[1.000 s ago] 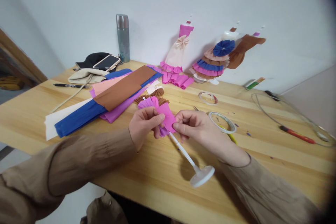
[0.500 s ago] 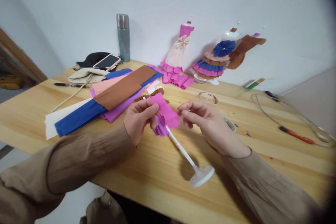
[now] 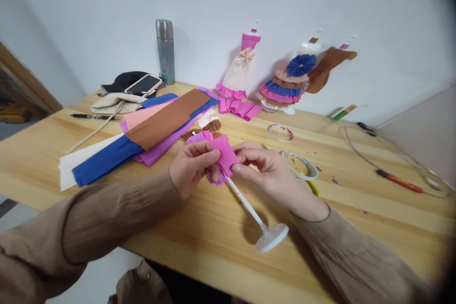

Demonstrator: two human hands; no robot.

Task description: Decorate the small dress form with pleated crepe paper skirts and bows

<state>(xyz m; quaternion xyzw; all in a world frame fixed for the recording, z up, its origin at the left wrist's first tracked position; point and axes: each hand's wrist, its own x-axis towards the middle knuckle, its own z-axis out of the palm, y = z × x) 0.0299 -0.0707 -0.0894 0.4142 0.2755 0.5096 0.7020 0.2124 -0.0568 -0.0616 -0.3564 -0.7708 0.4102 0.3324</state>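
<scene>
A bright pink piece of crepe paper is stretched between my two hands. My left hand is closed, pinching its left edge between thumb and fingers. With thumb and forefinger, my right hand grips the right edge. Behind the paper, purple-pink pleated crepe shows around my left fingers. From under it a white stand slants down to the right, its round base tilted above the table. My fingers and the paper hide the stand's upper part.
Folded crepe strips in several colours lie left of my hands. Tape rolls rest at right, near a red-handled tool. Paper-dressed mannequins lean along the wall, beyond a phone and a flask.
My right hand has moved left and taken hold of the pink paper's right edge. The paper now sits lower, and more of the purple pleats and the tape roll shows.
</scene>
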